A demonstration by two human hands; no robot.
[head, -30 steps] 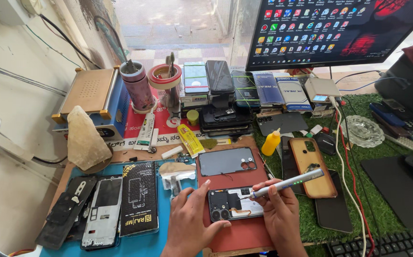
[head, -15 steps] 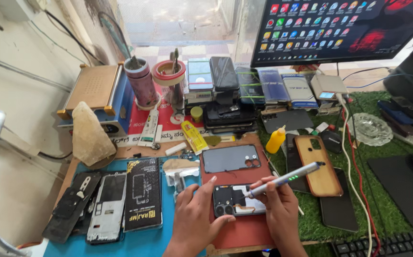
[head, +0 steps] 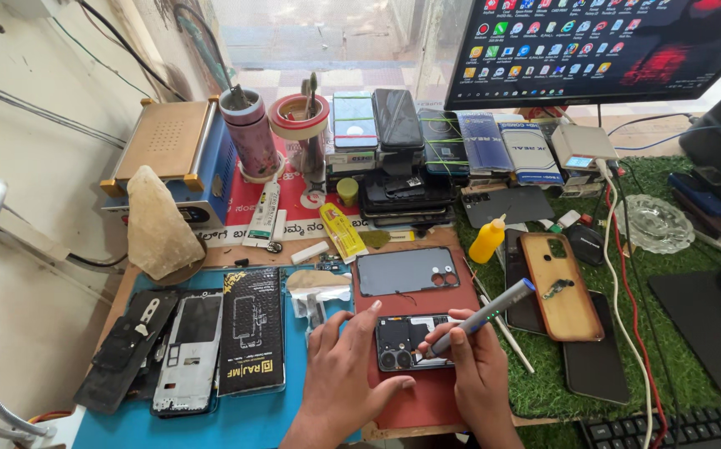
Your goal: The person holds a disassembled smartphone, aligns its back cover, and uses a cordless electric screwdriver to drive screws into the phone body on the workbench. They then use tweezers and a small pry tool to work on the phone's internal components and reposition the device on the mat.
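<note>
Two bare hands work over an opened phone (head: 414, 341) lying back-up on a dark red mat (head: 427, 399) at the near edge of the bench. Left hand (head: 348, 378) rests on the mat just left of the phone, fingers spread and loosely curled, fingertips touching the phone's left edge and near corner; it grips nothing. Right hand (head: 473, 366) is clenched around a grey pen-shaped electric screwdriver (head: 481, 316), held slanted with its blue-tipped tail up to the right and its tip down on the phone's exposed interior, near the middle. Phone's camera cluster sits at its left end. Detached grey back cover (head: 406, 270) lies just beyond the phone on the same mat, apart from it. Left of the mat, on a blue work mat (head: 236, 420): a black flat package (head: 251, 341), a stripped phone frame (head: 190, 353), more dark parts. Right, on green turf (head: 543, 382): an orange-brown phone case (head: 560, 287), a small yellow bottle (head: 489, 239). Behind: stacked phones (head: 398, 158), a pink cylindrical cup (head: 250, 137), a blue heating plate unit (head: 173, 158), a monitor (head: 602, 46).
</note>
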